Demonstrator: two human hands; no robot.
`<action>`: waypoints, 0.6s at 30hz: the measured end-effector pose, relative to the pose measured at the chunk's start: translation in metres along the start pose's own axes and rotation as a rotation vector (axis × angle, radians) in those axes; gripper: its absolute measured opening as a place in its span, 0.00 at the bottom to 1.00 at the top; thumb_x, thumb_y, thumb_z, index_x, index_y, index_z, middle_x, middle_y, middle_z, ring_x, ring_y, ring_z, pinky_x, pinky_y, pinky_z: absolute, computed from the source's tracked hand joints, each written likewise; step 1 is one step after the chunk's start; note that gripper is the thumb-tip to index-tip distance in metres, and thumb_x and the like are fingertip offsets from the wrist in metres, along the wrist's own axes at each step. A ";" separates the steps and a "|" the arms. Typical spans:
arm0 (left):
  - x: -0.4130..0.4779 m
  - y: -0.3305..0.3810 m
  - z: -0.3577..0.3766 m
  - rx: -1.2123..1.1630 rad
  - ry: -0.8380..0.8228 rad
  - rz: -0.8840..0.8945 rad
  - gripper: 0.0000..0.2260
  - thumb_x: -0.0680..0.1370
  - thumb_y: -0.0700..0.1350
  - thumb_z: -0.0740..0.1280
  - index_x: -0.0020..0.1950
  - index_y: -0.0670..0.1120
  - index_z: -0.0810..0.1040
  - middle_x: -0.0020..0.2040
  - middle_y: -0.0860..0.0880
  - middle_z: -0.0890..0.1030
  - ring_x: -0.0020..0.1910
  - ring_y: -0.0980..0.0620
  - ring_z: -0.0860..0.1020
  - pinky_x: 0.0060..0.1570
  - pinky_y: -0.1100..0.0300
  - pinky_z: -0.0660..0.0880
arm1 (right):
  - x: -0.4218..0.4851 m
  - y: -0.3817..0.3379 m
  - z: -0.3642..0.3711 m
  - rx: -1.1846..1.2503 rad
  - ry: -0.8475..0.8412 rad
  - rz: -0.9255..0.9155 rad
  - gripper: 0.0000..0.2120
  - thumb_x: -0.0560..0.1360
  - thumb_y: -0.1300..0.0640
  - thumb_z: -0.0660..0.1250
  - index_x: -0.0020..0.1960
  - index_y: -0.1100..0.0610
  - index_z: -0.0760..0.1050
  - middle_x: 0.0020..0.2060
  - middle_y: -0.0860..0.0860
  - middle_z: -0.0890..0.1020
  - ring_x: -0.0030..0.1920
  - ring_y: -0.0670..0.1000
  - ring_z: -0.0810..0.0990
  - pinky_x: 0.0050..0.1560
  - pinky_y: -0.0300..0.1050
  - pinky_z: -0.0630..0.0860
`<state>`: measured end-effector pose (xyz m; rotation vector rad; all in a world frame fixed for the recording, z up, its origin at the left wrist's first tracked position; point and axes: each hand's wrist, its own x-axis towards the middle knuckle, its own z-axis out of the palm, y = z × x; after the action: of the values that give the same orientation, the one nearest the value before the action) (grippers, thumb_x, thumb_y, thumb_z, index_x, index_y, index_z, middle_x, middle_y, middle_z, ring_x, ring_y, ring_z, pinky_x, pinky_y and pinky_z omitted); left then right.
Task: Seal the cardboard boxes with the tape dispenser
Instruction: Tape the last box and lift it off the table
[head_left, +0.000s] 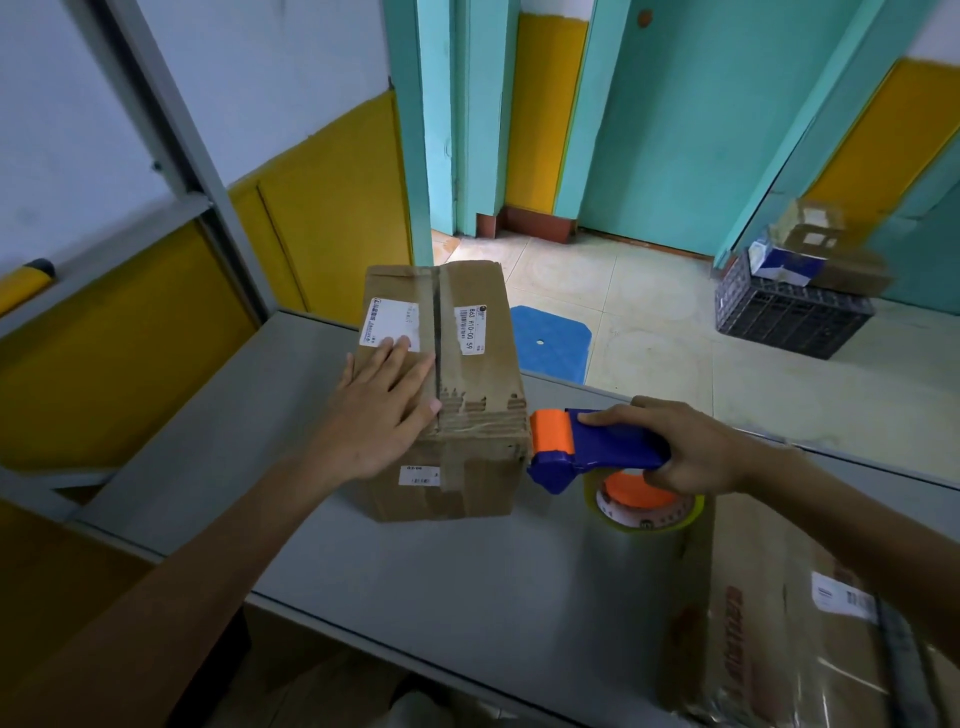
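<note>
cardboard box (457, 374) was seen on grey table (415, 571) | pressed flat by left hand (382, 410), fingers straight | tape dispenser (597, 449) was clasped by right hand (691, 449) beside box | box judged stiff, light; best steadied on top

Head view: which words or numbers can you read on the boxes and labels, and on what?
"863 H10-00 59" (last two characters unsure): right label on top of the cardboard box.
The left label and front sticker: too small to read.
On the second box, red print and white label: blurred.
</note>
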<state>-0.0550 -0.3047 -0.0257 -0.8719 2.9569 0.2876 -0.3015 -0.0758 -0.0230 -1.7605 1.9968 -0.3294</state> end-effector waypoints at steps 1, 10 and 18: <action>0.000 0.000 -0.001 -0.014 -0.004 0.003 0.26 0.81 0.58 0.45 0.77 0.54 0.42 0.77 0.50 0.38 0.74 0.54 0.35 0.69 0.52 0.32 | -0.001 -0.001 -0.001 0.009 -0.002 0.000 0.34 0.69 0.55 0.70 0.64 0.32 0.55 0.57 0.50 0.72 0.51 0.46 0.73 0.46 0.31 0.70; 0.002 -0.008 -0.005 -0.083 -0.017 0.010 0.26 0.80 0.60 0.44 0.76 0.53 0.41 0.77 0.51 0.38 0.74 0.55 0.35 0.70 0.52 0.33 | 0.002 -0.003 -0.004 -0.454 -0.152 0.126 0.31 0.74 0.48 0.66 0.72 0.39 0.56 0.54 0.48 0.70 0.50 0.45 0.69 0.45 0.35 0.65; -0.005 -0.004 -0.009 -0.858 0.261 -0.016 0.25 0.75 0.59 0.49 0.71 0.56 0.61 0.74 0.57 0.57 0.73 0.62 0.51 0.71 0.59 0.48 | 0.040 -0.008 0.042 -0.285 -0.032 0.369 0.32 0.74 0.44 0.65 0.74 0.44 0.56 0.58 0.54 0.73 0.55 0.52 0.71 0.48 0.41 0.67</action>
<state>-0.0484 -0.3073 -0.0167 -1.0340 3.0128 1.6273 -0.2780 -0.1111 -0.0626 -1.4907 2.3810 0.1071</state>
